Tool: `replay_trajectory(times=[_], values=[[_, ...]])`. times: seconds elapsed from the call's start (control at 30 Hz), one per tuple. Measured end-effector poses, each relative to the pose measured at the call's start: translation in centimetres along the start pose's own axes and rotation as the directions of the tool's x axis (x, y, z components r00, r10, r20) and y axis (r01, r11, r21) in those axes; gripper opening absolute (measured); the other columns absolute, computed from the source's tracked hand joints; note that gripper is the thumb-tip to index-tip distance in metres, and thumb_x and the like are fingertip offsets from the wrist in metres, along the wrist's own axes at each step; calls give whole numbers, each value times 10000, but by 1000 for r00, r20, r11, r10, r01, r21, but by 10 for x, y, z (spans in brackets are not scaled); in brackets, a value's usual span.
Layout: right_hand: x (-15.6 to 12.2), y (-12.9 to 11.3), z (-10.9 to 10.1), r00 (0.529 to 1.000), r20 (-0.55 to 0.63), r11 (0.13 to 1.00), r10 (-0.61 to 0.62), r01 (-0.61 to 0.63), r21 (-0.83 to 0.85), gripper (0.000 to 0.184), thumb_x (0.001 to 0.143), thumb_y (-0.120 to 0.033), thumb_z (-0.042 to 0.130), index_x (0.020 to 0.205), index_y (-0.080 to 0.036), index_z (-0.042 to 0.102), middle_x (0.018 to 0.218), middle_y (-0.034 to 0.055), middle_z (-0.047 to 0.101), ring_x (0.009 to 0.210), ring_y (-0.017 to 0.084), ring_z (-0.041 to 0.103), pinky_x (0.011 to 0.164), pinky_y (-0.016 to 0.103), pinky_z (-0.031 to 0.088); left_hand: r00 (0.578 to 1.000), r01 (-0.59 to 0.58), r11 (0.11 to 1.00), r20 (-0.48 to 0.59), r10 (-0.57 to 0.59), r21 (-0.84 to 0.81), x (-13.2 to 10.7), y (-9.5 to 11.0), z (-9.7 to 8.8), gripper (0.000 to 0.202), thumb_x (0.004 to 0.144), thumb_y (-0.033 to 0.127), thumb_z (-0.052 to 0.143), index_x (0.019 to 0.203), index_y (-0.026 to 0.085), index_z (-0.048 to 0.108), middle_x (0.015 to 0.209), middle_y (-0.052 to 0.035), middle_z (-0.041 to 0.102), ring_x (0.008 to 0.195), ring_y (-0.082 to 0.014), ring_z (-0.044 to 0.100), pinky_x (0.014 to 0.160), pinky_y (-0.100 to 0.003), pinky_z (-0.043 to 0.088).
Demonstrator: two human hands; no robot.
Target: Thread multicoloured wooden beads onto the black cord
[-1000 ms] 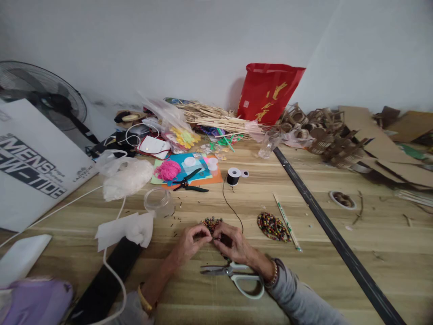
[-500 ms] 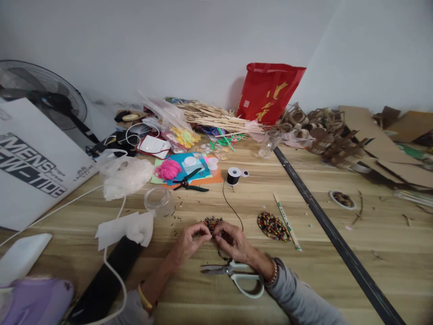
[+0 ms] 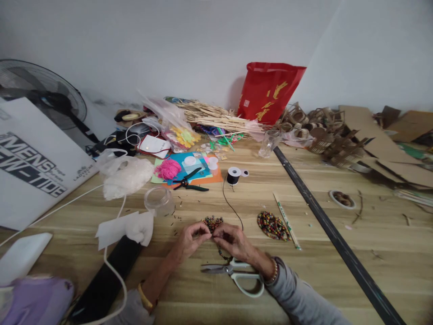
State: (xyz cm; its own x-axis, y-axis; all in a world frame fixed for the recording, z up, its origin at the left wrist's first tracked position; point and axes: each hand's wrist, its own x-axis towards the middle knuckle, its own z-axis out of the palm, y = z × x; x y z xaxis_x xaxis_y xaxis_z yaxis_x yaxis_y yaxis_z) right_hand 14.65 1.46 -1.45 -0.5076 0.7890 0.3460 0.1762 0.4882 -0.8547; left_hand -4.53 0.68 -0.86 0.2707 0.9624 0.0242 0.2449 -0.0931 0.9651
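My left hand (image 3: 191,240) and my right hand (image 3: 234,243) meet fingertip to fingertip above the table, both pinched. Black cord runs from a spool (image 3: 233,175) down to my right hand, and a beaded length of it (image 3: 223,255) hangs below those fingers. What the left fingertips pinch is too small to make out. Just behind the fingers lies a small heap of coloured beads (image 3: 212,222). White-handled scissors (image 3: 248,276) rest under my right wrist with their blades apart. To the right is a coiled pile of bead strings (image 3: 272,225).
Thin sticks in a printed wrapper (image 3: 287,221) lie beside the bead strings. Black-handled pliers (image 3: 189,183) and pink thread (image 3: 168,169) rest on coloured paper. A clear jar (image 3: 158,201) stands left of the hands. A dark strip (image 3: 314,203) crosses the table at right.
My right fingers have shifted very slightly at the pinch, tilting a little. Both hands otherwise stay in place, and the things around them have not moved.
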Motion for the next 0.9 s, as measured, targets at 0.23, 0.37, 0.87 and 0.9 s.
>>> replay_trajectory(times=[0.23,0.37,0.87,0.9], values=[[1,-3,0,1000,-15,1000,-8,8,6,191,870,-294,564,780,-143,638,698,40,611,628,131,542,573,225,424,1000,2,1000,2,-2,2,0,4,0,146,733,278,624,668,147,621,657,-12,617,664,-156,555,651,-244,428],[2,-3,-1,1000,-11,1000,-11,11,-6,244,894,-327,533,755,-145,617,689,37,608,632,131,539,584,231,429,1000,4,1000,-15,-3,8,-1,6,0,153,737,281,623,669,145,635,661,-18,635,671,-159,569,660,-245,437],[2,-4,-1,1000,-5,1000,-24,24,-10,259,903,-329,510,743,-149,603,669,34,582,609,137,518,567,236,413,995,-97,994,-22,98,54,0,2,1,143,722,282,682,690,144,707,695,-50,686,687,-179,614,673,-274,471],[2,-3,0,1000,-4,1000,-25,25,-11,255,902,-325,512,743,-148,604,669,34,581,607,135,516,565,234,411,994,-103,993,-25,105,58,0,2,1,152,728,284,677,680,142,703,687,-50,680,679,-177,611,668,-272,470]])
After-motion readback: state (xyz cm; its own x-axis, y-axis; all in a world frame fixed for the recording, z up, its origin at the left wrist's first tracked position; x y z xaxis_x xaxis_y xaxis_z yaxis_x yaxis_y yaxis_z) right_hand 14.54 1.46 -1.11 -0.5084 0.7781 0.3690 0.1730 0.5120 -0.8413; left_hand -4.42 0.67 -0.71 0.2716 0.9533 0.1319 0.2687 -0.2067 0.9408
